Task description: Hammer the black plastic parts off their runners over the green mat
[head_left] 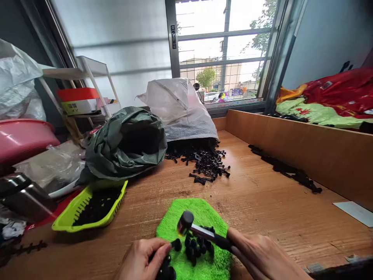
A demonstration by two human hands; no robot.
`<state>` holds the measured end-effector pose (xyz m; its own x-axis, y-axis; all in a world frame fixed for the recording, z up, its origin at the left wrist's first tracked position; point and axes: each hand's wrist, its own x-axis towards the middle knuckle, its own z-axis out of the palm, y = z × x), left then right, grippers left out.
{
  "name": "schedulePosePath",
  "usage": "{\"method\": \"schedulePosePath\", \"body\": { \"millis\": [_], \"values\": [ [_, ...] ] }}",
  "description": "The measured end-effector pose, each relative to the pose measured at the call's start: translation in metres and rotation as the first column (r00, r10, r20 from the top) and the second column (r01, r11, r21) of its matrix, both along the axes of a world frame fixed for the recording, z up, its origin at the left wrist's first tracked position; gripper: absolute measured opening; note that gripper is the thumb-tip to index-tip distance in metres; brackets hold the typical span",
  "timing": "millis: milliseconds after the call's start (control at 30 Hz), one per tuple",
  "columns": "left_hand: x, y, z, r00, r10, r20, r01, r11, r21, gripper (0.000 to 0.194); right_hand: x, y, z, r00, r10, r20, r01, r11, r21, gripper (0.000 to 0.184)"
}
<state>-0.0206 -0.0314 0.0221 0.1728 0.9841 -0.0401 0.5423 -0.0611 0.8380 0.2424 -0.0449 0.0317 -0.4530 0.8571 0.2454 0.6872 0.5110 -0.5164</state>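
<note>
At the left side of the wooden table (140,212) there is a pink basin (26,138), then a steel flask (26,198) and a yellow-green basket (58,225) w/ dark bits inside. Behind the basket lies a dark green sack (125,116), its mouth open. Nr. the table's front edge, the L hand (142,258) is closed: thumb & index finger pinch a small black part (176,244), whose round end sticks out past the fingertips, above the left edge of the green cloth (175,212). More black pcs. show under this hand. On the cloth's middle is a cluster of black parts (194,251), just right of the pinch. At the table's far edge, a white sack (180,112) spills a black heap (208,165). The R hand (259,252), at the cloth's right edge, grips the mallet (201,232) by its handle; the head is over the cloth, nr. the pinched part; contact I can't tell. Along the table's right edge stands a wooden board (291,138), w/ a dark strip (287,170) beside it.
</note>
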Motion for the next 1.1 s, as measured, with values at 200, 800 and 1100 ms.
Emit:
{"method": "schedulePosePath", "body": {
  "millis": [200, 800, 1100],
  "values": [
    [-0.012, 0.019, 0.0, 0.724, 0.285, 0.629, -0.177, 0.957, -0.23, 0.045, 0.047, 0.008, -0.033, 0.786, -0.388, -0.482, 0.273, 0.916, -0.293, 0.035],
    [0.058, 0.075, -0.002, 0.704, 0.192, 0.684, 0.125, 0.914, -0.386, 0.028, 0.05, 0.026, -0.07, 0.573, -0.432, -0.696, -0.195, 0.753, -0.628, 0.046],
    [0.062, 0.073, -0.008, 0.714, 0.211, 0.668, 0.141, 0.891, -0.432, 0.024, 0.049, 0.026, -0.07, 0.584, -0.443, -0.68, -0.188, 0.741, -0.645, 0.048]
  ]
}}
